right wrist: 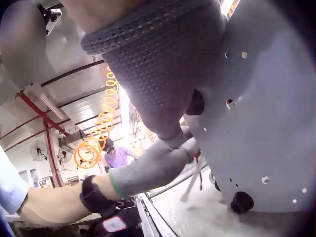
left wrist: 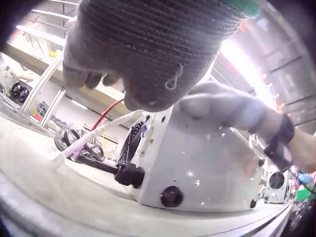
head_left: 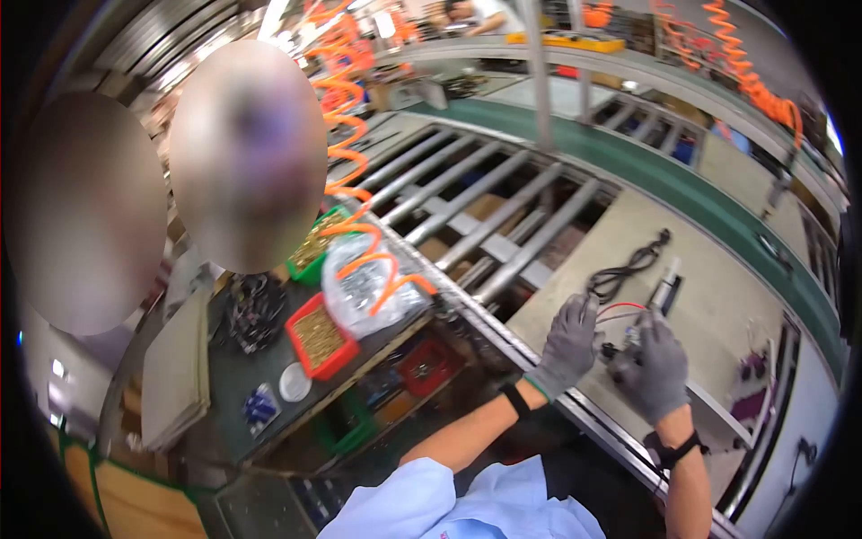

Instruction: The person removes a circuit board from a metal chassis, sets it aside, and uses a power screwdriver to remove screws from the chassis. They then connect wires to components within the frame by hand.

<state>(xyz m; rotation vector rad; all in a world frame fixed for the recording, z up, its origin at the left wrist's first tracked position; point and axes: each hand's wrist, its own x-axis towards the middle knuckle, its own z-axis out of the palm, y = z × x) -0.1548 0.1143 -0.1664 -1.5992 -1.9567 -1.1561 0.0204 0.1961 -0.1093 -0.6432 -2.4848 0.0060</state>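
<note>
Both hands wear grey knit gloves and work close together at a light metal casing (left wrist: 212, 168) with black round feet and a fan (left wrist: 132, 136) on one side. My left hand (head_left: 570, 340) pinches a thin red wire (left wrist: 106, 114) at its fingertips. A white sleeve-like tube (left wrist: 94, 136) runs beside that wire. My right hand (head_left: 655, 368) lies over the casing's upper edge, fingers bent, with the red wire reaching its fingertips in the head view; I cannot tell what it grips. A black cable gland (left wrist: 129, 175) sticks out of the casing low down.
A bundled black cable (head_left: 628, 269) lies on the bench beyond the hands. Metal rollers (head_left: 485, 216) run to the left. A side table holds a red bin (head_left: 296, 346) of brass-coloured parts, a green bin (head_left: 301, 265) and a plastic bag (head_left: 373, 278). An orange coiled hose (head_left: 346, 148) hangs above.
</note>
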